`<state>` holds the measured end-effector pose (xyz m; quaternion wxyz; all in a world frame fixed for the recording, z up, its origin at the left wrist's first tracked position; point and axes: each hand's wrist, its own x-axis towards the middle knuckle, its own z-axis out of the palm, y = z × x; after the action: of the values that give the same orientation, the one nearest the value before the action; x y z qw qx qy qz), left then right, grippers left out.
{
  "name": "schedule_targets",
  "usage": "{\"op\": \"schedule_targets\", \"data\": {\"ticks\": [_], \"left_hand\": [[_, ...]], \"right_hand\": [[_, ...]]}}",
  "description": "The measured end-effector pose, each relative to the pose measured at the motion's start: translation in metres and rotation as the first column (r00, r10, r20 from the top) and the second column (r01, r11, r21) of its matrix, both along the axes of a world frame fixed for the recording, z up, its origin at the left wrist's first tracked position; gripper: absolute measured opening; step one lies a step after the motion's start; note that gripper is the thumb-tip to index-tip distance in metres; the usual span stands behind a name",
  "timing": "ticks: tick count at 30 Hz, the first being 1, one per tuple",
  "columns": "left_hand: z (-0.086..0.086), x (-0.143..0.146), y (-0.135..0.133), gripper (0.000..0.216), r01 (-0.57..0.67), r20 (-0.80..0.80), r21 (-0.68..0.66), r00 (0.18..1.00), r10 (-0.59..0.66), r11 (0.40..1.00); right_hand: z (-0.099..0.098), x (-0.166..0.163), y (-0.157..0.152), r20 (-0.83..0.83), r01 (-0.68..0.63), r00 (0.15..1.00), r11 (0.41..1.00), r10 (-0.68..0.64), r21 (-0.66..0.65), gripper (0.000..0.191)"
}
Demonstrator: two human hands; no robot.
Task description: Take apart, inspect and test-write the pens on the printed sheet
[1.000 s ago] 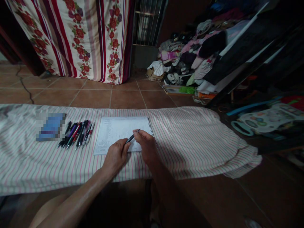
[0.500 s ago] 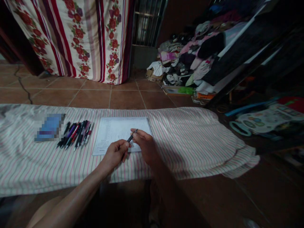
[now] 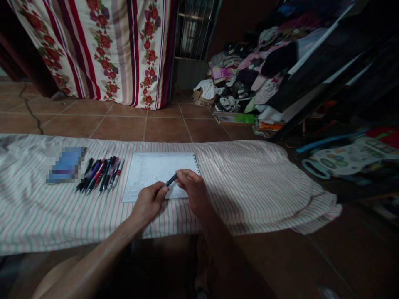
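Note:
Between my two hands is a dark pen [image 3: 171, 180], tilted up to the right. My left hand [image 3: 149, 202] pinches its lower left end between thumb and fingers. At the upper right end, the fingers of my right hand [image 3: 195, 187] close on the pen. Both hands hover over the near part of a spiral notebook [image 3: 156, 166], whose page carries faint print and marks; its coil runs down the right side. Left of the notebook lies a row of several pens [image 3: 99, 176], dark, purple, red and white, side by side on the cloth.
A striped cloth [image 3: 249, 187] covers the low surface. A blurred-out blue rectangular item [image 3: 65, 165] lies at its left. Behind are a floral curtain [image 3: 107, 50], tiled floor [image 3: 124, 124] and a clothes heap [image 3: 246, 74]; a patterned plastic item [image 3: 339, 158] is at right.
My right fingers, more spread before, have closed round the pen's upper end. My left hand has shifted slightly left and up with its end of the pen.

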<state>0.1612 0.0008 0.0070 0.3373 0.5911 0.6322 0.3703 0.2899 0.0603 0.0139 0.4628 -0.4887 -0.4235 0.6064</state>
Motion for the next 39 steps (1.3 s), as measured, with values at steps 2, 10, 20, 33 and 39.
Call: {"op": "schedule_targets", "data": {"ticks": [2,10,20,33,39], "left_hand": [[-0.002,0.001,0.000,0.030,0.003,0.011,-0.020,1.000,-0.003,1.000],[-0.007,0.002,0.001,0.031,0.005,0.147,-0.078,0.989,0.006,0.997],[-0.001,0.001,0.001,0.028,0.000,-0.088,0.051,0.996,0.004,0.999],[-0.002,0.000,0.001,0.028,-0.031,-0.114,0.034,0.993,0.035,0.999],[0.002,0.001,-0.001,0.027,0.001,-0.208,0.047,0.978,0.009,0.999]], "right_hand": [[-0.001,0.002,0.002,0.031,0.008,0.999,1.000,-0.009,0.024,0.027],[0.000,0.006,0.000,-0.122,-0.103,0.987,0.995,0.100,-0.017,0.028],[0.001,0.004,0.000,-0.151,-0.044,0.988,0.996,0.031,-0.082,0.028],[0.001,0.005,0.000,-0.279,-0.099,0.958,0.990,0.066,-0.104,0.026],[-0.001,0.004,0.002,-0.142,-0.028,0.990,0.997,0.018,-0.069,0.026]]}}
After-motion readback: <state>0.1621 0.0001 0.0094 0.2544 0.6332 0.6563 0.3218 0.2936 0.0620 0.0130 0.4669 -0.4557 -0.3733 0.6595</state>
